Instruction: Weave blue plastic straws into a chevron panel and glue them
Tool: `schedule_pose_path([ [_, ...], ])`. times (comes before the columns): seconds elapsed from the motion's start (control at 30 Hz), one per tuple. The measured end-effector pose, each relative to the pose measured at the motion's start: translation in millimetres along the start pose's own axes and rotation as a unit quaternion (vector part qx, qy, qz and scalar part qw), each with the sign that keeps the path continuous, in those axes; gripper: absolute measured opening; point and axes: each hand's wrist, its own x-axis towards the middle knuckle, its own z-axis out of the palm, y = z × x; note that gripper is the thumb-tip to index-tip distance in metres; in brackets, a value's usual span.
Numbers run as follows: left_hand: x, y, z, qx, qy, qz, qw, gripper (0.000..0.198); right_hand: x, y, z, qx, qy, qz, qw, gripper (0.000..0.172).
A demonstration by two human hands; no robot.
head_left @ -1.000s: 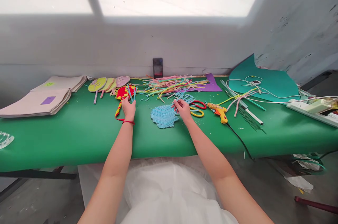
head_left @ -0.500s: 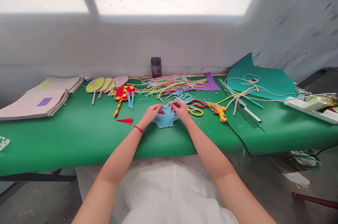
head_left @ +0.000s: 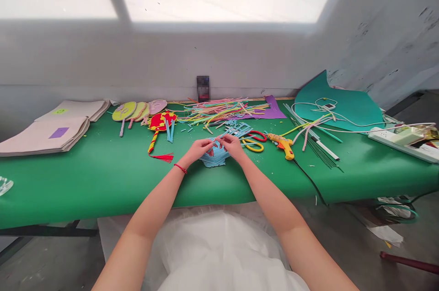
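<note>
On the green tabletop, a light-blue panel (head_left: 214, 158) of pipe cleaners laid side by side sits right below both hands. My left hand (head_left: 202, 147) is closed in a pinch above the panel's left part. Facing it, my right hand (head_left: 231, 144) pinches too, its fingertips almost meeting the left ones. A thin blue pipe cleaner seems to run between the fingertips, though the fingers hide most of it. Loose blue pipe cleaners (head_left: 243, 129) lie just beyond my right hand, partly over scissors (head_left: 254, 145) with red and yellow handles.
A yellow glue gun (head_left: 285, 147) with a black cord lies to the right. Behind is a heap of coloured pipe cleaners (head_left: 219, 110). A red fan (head_left: 161, 120) with a tassel, paler fans (head_left: 124, 111) and paper stacks (head_left: 44, 133) lie left. A power strip (head_left: 404, 144) sits far right.
The fingertips of my two hands have come a little closer together above the blue panel. The things on the table stay where they were.
</note>
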Motion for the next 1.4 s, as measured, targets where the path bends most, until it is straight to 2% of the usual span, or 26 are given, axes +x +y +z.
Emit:
schedule_pose_path([
  [0.1, 0.5, -2.9, -1.2, -0.002, -0.004, 0.011, 1.000, 0.037, -0.1, -0.4, 0.1, -0.002, -0.003, 0.003, 1.000, 0.032],
  [0.27, 0.4, -4.9, -3.7, 0.068, 0.006, 0.018, 0.997, 0.037, 0.3, 0.6, 1.0, -0.008, -0.007, 0.006, 1.000, 0.033],
  [0.5, 1.5, -3.4, -3.6, 0.055, -0.005, 0.010, 0.998, 0.033, 0.6, -1.3, 2.0, 0.001, -0.004, 0.019, 1.000, 0.035],
  [0.73, 0.6, -3.6, -2.4, 0.043, -0.015, 0.002, 0.999, 0.032, 2.3, -4.0, -0.7, 0.067, 0.056, 0.031, 0.996, 0.034],
  [1.0, 1.5, -5.3, -1.9, 0.031, -0.005, 0.005, 0.999, 0.031, 3.2, -3.0, -1.2, 0.146, 0.091, 0.094, 0.981, 0.035],
  [1.23, 0.7, -0.7, -0.8, 0.003, -0.010, 0.012, 1.000, 0.032, 4.7, -1.6, -1.6, 0.231, 0.100, 0.130, 0.959, 0.035],
  [1.4, -1.4, 5.9, -1.5, -0.025, -0.035, 0.003, 0.999, 0.035, 4.2, -1.8, -0.2, 0.267, 0.098, 0.135, 0.949, 0.034],
])
